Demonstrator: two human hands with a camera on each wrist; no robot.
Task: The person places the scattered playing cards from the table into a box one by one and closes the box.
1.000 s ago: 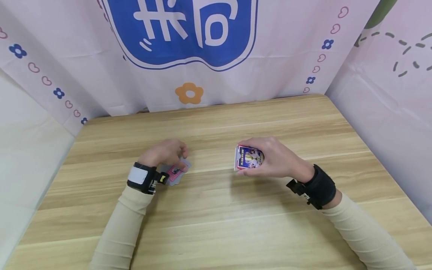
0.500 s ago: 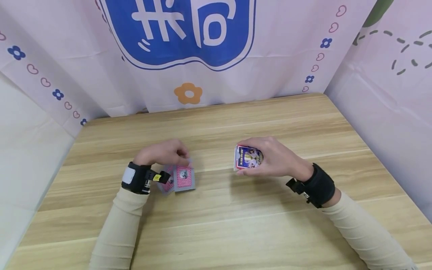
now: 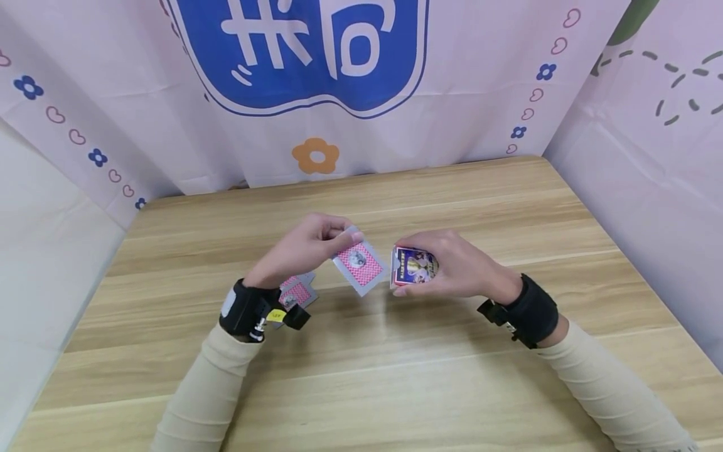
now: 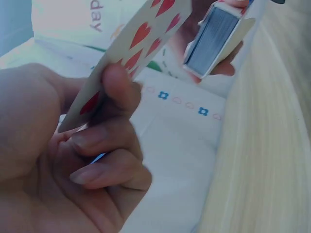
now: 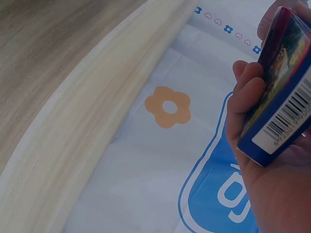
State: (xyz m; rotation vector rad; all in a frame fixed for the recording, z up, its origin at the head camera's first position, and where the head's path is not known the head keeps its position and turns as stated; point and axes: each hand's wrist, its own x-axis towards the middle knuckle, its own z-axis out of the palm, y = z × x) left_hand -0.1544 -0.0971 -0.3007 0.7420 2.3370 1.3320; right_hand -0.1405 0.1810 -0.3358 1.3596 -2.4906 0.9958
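My left hand (image 3: 310, 248) pinches a playing card (image 3: 361, 265) by its far end, its red-checked back facing up in the head view. In the left wrist view the underside of that playing card (image 4: 141, 39) shows red hearts. Just to the right, my right hand (image 3: 457, 263) grips a card box (image 3: 415, 266) by its two long sides. The box's open end faces the held card, and a stack of cards (image 4: 213, 41) fills it. A barcode marks the other end of the card box (image 5: 286, 116). Card and box are close, apart by a small gap.
A few more playing cards (image 3: 298, 294) lie face down on the wooden table (image 3: 361, 389), partly hidden by my left wrist. A printed cloth (image 3: 452, 125) hangs behind the table's far edge.
My left hand has picked a card off the loose cards on the table and carried it up and right toward the box. The right hand with the box has barely moved.
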